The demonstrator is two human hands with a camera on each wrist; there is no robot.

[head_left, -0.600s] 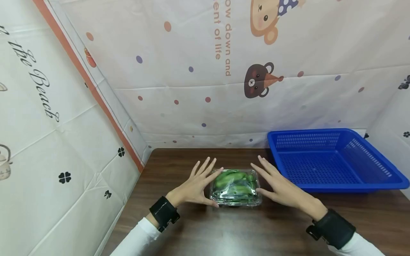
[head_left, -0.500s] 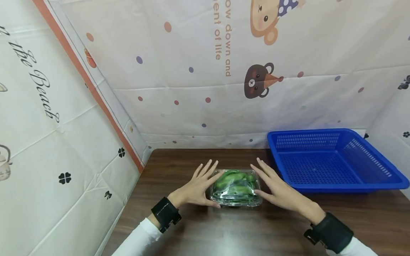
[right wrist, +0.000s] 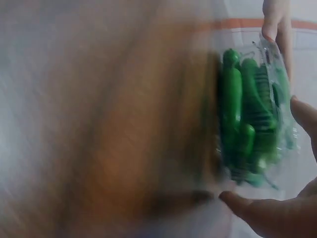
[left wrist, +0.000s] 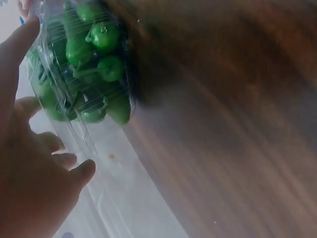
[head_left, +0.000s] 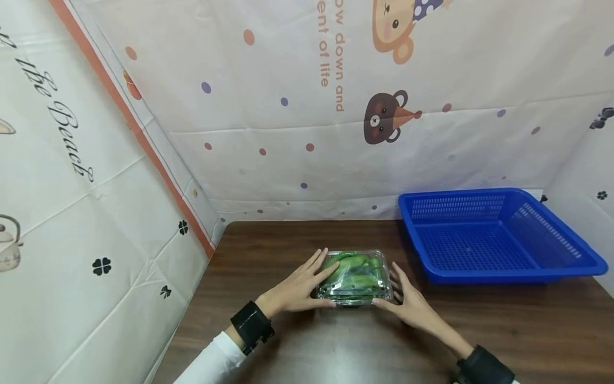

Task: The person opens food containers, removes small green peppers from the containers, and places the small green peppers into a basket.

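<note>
A clear plastic clamshell box [head_left: 355, 296] filled with long green peppers [head_left: 352, 264] sits on the brown table between both hands. My left hand [head_left: 297, 288] lies at its left side, fingers straight over the lid's edge and thumb at the near left corner. At the right side is my right hand [head_left: 412, 306], thumb by the near right corner and fingers spread along the far side, partly hidden by the box. In the left wrist view the thumb [left wrist: 30, 34] meets the box's rim. The right wrist view shows the right fingers [right wrist: 237, 203] spread, apart from the box.
A blue plastic basket [head_left: 501, 277] with slotted walls stands at the back right of the brown table [head_left: 307, 352]. Printed white sheets [head_left: 268, 106] hang behind and at the left. Black bands [head_left: 251, 325] circle both wrists.
My right hand has come down from over the lid's right edge to the box's right side. The left hand has shifted slightly right, its fingers lower. The view has tilted slightly.
</note>
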